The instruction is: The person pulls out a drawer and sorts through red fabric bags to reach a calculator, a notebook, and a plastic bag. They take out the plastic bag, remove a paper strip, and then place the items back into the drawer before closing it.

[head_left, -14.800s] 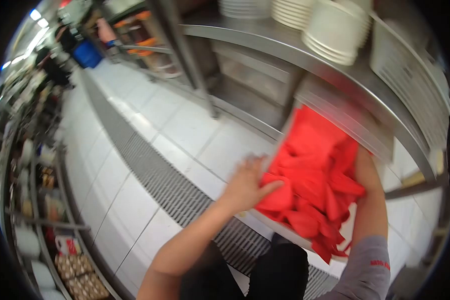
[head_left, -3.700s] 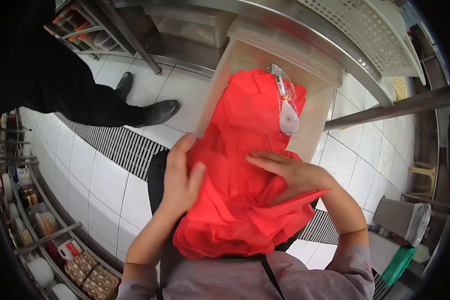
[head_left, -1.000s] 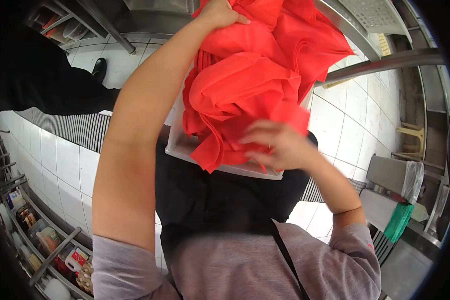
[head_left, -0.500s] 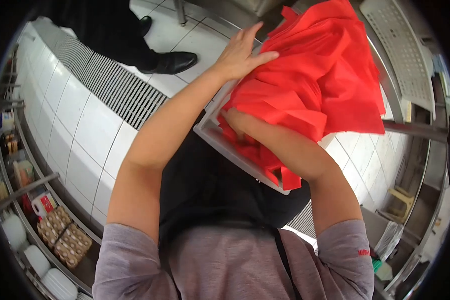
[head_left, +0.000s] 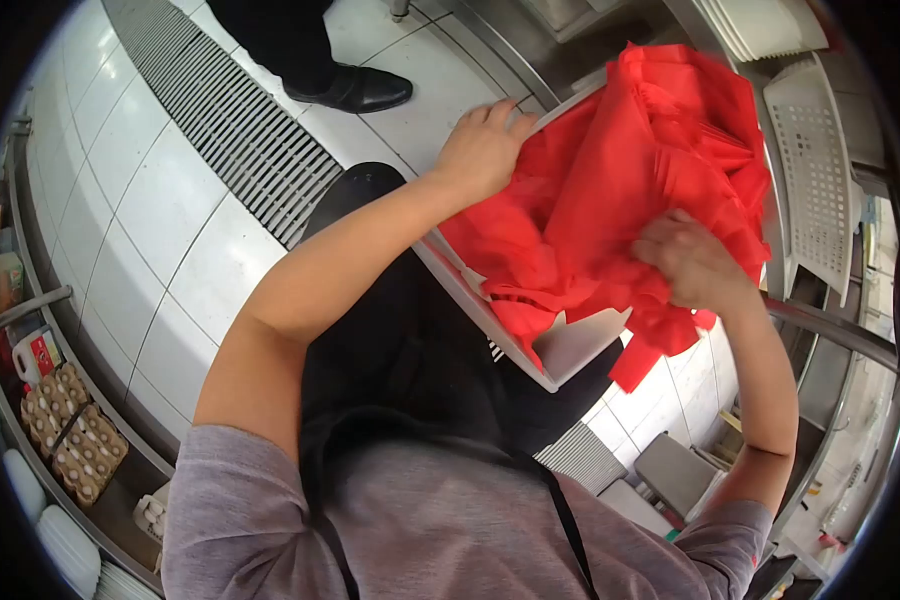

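Note:
A heap of red cloth (head_left: 590, 190) fills a white bin (head_left: 485, 318) in front of my knees. My left hand (head_left: 485, 150) lies at the bin's left rim beside the cloth, its fingers bent over the edge; whether it grips the rim is unclear. On the right side of the heap, my right hand (head_left: 682, 255) is closed on the red cloth, slightly blurred. A strip of the cloth hangs over the bin's near right side. Part of the bin's inner wall shows at its near corner.
Another person's black shoe (head_left: 365, 88) stands on the tiles beside a floor grate (head_left: 240, 120). A perforated white basket (head_left: 815, 165) is at the right. Egg trays (head_left: 75, 435) sit on a lower-left shelf. A metal bar (head_left: 840, 335) runs right of the bin.
My right hand has come out from the near left part of the bin and moved right onto the cloth. The cloth has shifted, baring the bin's near corner. The view has shifted too.

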